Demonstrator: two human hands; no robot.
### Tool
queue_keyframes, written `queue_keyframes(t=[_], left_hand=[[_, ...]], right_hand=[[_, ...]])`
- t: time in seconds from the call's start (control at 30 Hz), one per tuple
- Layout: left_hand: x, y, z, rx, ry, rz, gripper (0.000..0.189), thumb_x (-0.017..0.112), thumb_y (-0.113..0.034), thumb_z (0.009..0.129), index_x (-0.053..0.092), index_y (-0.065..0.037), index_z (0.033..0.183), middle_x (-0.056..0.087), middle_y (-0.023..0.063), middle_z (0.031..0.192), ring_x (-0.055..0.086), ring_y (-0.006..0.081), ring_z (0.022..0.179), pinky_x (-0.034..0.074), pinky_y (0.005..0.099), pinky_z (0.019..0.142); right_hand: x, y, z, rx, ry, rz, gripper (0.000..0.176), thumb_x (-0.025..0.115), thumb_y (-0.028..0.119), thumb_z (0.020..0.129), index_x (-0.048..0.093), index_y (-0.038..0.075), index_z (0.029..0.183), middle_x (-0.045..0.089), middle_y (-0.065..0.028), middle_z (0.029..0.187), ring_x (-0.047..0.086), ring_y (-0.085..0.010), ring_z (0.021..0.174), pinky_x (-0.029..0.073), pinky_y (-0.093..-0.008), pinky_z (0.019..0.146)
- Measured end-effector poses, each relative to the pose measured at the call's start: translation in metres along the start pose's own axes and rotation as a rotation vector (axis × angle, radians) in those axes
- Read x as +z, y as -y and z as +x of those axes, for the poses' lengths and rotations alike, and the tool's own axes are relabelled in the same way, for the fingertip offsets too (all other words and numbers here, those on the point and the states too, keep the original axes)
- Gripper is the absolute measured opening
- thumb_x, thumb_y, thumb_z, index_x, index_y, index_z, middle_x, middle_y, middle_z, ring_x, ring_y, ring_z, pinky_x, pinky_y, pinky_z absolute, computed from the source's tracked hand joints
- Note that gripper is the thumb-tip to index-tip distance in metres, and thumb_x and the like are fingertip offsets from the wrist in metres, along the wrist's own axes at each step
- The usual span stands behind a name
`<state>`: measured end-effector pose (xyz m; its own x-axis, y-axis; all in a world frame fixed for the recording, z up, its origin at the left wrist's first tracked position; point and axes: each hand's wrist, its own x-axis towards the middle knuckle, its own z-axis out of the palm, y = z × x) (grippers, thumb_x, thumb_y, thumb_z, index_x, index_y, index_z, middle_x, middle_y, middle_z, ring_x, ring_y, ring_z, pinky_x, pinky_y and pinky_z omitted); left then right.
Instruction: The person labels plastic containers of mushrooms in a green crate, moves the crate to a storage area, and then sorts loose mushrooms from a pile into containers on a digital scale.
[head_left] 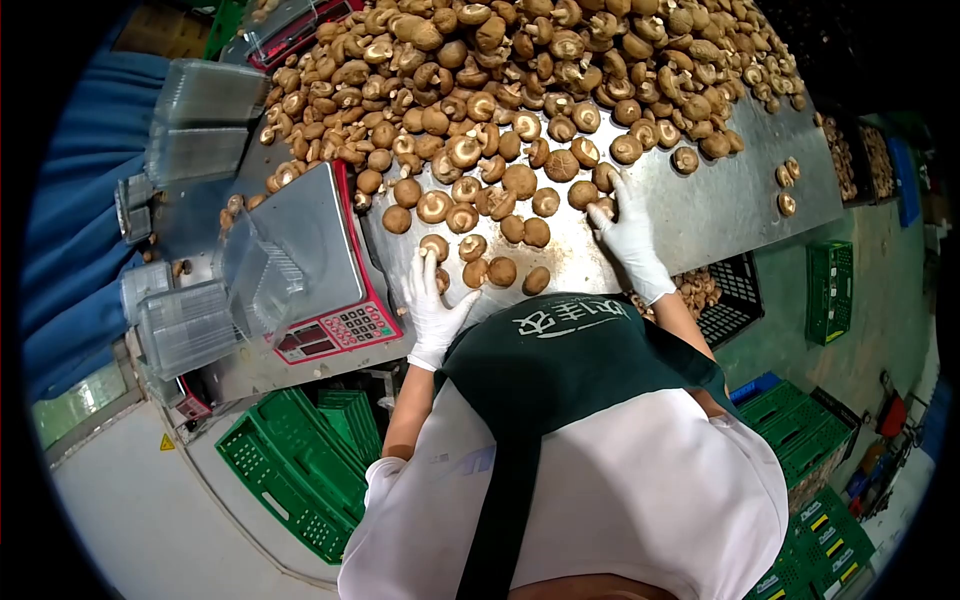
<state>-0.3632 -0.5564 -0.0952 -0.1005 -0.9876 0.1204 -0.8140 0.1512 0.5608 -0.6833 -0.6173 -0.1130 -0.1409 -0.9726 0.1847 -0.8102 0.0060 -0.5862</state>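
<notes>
Brown shiitake mushrooms (519, 181) lie spread over the metal table in front of me, some caps up and some stems up. My left hand (432, 312), in a white glove, rests at the left of the loose mushrooms. Its fingers point forward and its thumb is apart, with a small mushroom (442, 281) beside the fingers. On the right, my right hand (632, 243), also gloved, has its fingers stretched forward and its thumb spread. A mushroom (604, 207) sits between that thumb and the fingers, seemingly touched but not clearly gripped.
A big mushroom heap (480, 60) covers the table's (720, 200) far side. A red-edged scale (330, 270) with a clear plastic tray (265, 280) stands left, near stacked clear trays (205, 120). Green crates (295, 470) stand below left; a black crate (735, 300) sits right.
</notes>
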Motion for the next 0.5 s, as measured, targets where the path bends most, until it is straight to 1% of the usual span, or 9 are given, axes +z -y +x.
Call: queue_keyframes(t=[0.03,0.07,0.1,0.17,0.23,0.27,0.33,0.43,0.5], left_hand=[[0.005,-0.001,0.003,-0.001,-0.003,-0.002,0.093,0.081,-0.037,0.061,0.035,-0.01,0.138,0.032,0.0204,0.141,0.031,0.0407,0.128,0.024,0.0498,0.106],[0.011,-0.001,0.006,0.08,-0.017,-0.001,0.094,0.081,-0.037,0.06,0.035,-0.01,0.138,0.032,0.0202,0.141,0.031,0.0409,0.128,0.025,0.0499,0.106],[0.014,-0.005,0.011,0.16,-0.029,0.002,0.095,0.081,-0.036,0.059,0.035,-0.01,0.138,0.033,0.0201,0.141,0.031,0.0412,0.128,0.026,0.0501,0.105],[0.018,-0.008,0.028,0.186,-0.042,0.034,0.096,0.082,-0.035,0.057,0.036,-0.01,0.137,0.034,0.0199,0.14,0.032,0.0417,0.127,0.028,0.0507,0.104],[0.019,-0.01,0.046,0.206,-0.072,0.085,0.093,0.084,-0.031,0.056,0.04,-0.009,0.135,0.036,0.0166,0.14,0.034,0.0394,0.127,0.029,0.0486,0.104],[0.018,-0.009,0.053,0.234,-0.068,0.076,0.092,0.084,-0.031,0.056,0.04,-0.009,0.135,0.036,0.0171,0.14,0.034,0.0395,0.127,0.03,0.0468,0.104],[0.014,-0.009,0.059,0.243,-0.036,0.037,0.092,0.084,-0.031,0.057,0.04,-0.009,0.135,0.036,0.0172,0.141,0.035,0.0391,0.127,0.03,0.0459,0.104],[0.003,-0.007,0.059,0.214,0.036,-0.097,0.092,0.083,-0.032,0.058,0.039,-0.01,0.136,0.033,0.0173,0.142,0.033,0.0372,0.129,0.03,0.0441,0.105],[-0.004,-0.007,0.051,0.096,0.034,-0.32,0.087,0.081,-0.026,0.064,0.037,-0.008,0.137,0.032,0.0176,0.143,0.034,0.0347,0.13,0.031,0.0409,0.106]], right_hand=[[0.008,-0.002,-0.003,-0.038,-0.043,0.036,0.065,0.072,0.024,0.072,0.046,0.008,0.129,0.037,-0.0261,0.137,0.044,-0.0408,0.117,0.039,-0.0425,0.098],[0.006,0.01,-0.003,-0.016,0.041,0.155,0.069,0.073,0.025,0.071,0.044,0.008,0.13,0.031,-0.0284,0.14,0.043,-0.042,0.117,0.039,-0.0422,0.098],[0.013,0.013,-0.006,-0.067,0.04,0.114,0.067,0.073,0.025,0.071,0.045,0.008,0.13,0.028,-0.0276,0.141,0.043,-0.0422,0.118,0.039,-0.0412,0.099],[0.021,0.021,-0.004,-0.112,0.073,0.123,0.067,0.072,0.024,0.071,0.045,0.008,0.129,0.029,-0.0265,0.141,0.042,-0.0418,0.119,0.039,-0.0406,0.099],[0.021,0.028,0.001,-0.101,0.143,0.265,0.066,0.072,0.024,0.071,0.045,0.009,0.129,0.029,-0.0242,0.143,0.042,-0.0401,0.12,0.039,-0.0396,0.1],[0.023,0.026,0.001,-0.103,0.149,0.296,0.067,0.073,0.024,0.071,0.045,0.009,0.131,0.03,-0.0234,0.143,0.042,-0.0388,0.121,0.038,-0.0393,0.1],[0.021,0.022,0.002,-0.104,0.15,0.328,0.069,0.073,0.024,0.071,0.044,0.01,0.132,0.031,-0.0226,0.142,0.042,-0.0375,0.122,0.038,-0.039,0.101],[0.003,0.017,-0.001,-0.088,0.224,0.391,0.075,0.075,0.024,0.069,0.041,0.01,0.134,0.035,-0.0204,0.141,0.041,-0.0352,0.124,0.037,-0.0384,0.102],[-0.012,0.016,-0.005,-0.085,0.161,0.318,0.078,0.077,0.025,0.068,0.04,0.008,0.135,0.038,-0.0185,0.14,0.041,-0.0342,0.124,0.036,-0.038,0.103]])
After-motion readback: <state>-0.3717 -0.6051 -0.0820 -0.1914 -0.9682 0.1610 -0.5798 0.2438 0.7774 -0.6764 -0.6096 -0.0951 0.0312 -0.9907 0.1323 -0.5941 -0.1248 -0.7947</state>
